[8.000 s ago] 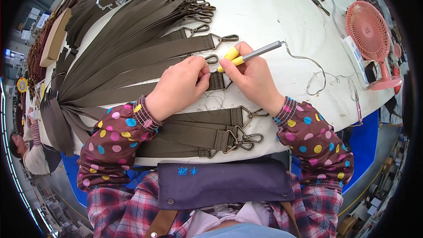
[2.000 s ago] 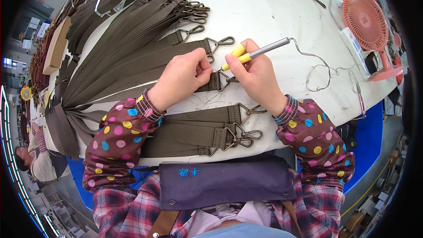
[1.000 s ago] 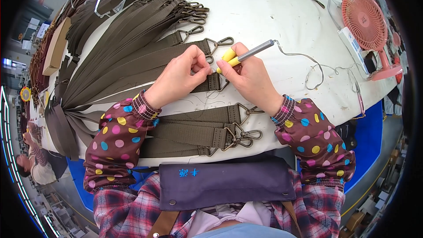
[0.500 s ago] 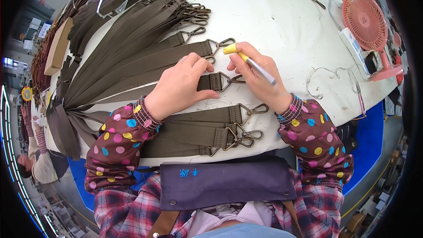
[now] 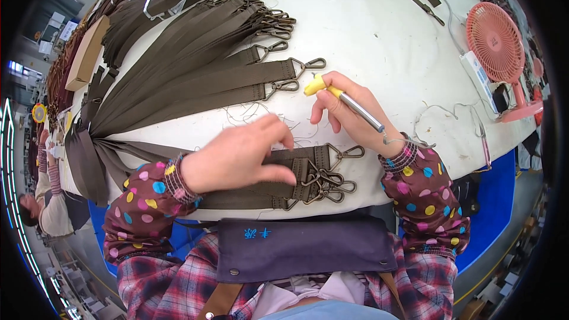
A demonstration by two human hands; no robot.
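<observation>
My right hand (image 5: 354, 109) is closed around a pen-like tool (image 5: 363, 111) with a yellow front and a silver barrel; a thin cord seems to run from its rear end. The tool's tip points left, toward the metal snap hooks on the straps. My left hand (image 5: 237, 153) hovers over the nearer pile of dark olive webbing straps (image 5: 248, 197), thumb and fingers apart, and hides part of them. Beyond it, two straps (image 5: 207, 86) lie spread with their snap hooks (image 5: 311, 65) toward the right. Loose threads (image 5: 252, 111) lie between these straps and the nearer pile.
A fanned bundle of straps (image 5: 189, 38) covers the table's left side, with a tied bundle (image 5: 163, 0) behind it. At the right stand a pink fan (image 5: 495, 41) and a white power strip (image 5: 479, 80). A cardboard box (image 5: 88, 53) sits far left; another person (image 5: 50, 201) is beyond.
My left hand has moved toward me. The strap that lay under it is gone from the middle, and the nearer pile shows another strap end. My right hand still has the tool.
</observation>
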